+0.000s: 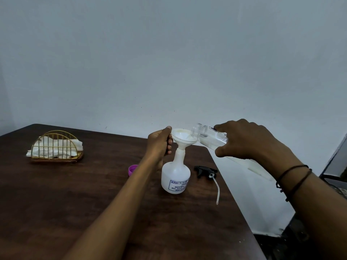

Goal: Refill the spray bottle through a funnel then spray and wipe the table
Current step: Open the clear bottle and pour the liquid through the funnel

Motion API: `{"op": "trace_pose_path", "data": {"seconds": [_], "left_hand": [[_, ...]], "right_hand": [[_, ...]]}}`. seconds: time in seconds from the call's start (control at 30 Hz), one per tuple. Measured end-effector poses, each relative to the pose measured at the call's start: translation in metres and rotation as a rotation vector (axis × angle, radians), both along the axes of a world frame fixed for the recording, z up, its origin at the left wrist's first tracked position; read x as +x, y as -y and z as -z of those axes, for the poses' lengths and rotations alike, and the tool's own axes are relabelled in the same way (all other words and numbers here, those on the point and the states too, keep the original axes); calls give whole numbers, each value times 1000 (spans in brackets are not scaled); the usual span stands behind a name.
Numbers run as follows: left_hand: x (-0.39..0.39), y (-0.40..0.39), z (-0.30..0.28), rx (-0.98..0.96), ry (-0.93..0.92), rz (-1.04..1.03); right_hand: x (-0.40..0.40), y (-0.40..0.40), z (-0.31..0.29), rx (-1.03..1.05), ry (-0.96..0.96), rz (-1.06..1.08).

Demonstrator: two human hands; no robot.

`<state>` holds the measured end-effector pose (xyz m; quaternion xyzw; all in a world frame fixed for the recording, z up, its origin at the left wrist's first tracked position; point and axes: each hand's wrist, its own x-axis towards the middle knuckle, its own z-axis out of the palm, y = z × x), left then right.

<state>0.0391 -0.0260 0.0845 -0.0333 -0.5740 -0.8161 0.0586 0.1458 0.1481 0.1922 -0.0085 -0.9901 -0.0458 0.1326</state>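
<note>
A white spray bottle (175, 177) stands upright on the dark wooden desk (75, 194), a little right of the frame's centre, its blue-printed label facing the camera. A white funnel (183, 138) is seated in the bottle's neck. The left hand (159, 143) reaches in from 7 o'clock and holds the funnel at its rim, thumb laid against the near-left edge and the fingers (170, 145) curled together beneath the bowl. The right hand (247, 139) enters from 4 o'clock and grips a clear bottle (208, 136), fingers wrapped over the top of it and thumb pressed against its underside; the bottle is tilted nearly horizontal with its open mouth over the funnel's right rim, and pale liquid lies along its lower side. A dark cord bracelet (293, 177) circles the right wrist. At 3 o'clock from the spray bottle, just beside it, the black trigger sprayer head (204, 170) lies on the desk with its white dip tube trailing toward the near edge. A purple cap (132, 169) rests at 9 o'clock from the bottle, partly hidden by the left forearm. Well apart at 10 o'clock, a gold wire holder (56, 145) contains white cloths (56, 147).
</note>
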Motion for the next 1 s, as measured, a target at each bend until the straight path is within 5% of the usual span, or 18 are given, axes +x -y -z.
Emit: {"op": "trace_pose_path", "data": {"seconds": [1.0], "left_hand": [[-1, 0, 2, -7, -19, 14]], "right_hand": [[-7, -2, 3, 104, -76, -51]]}}
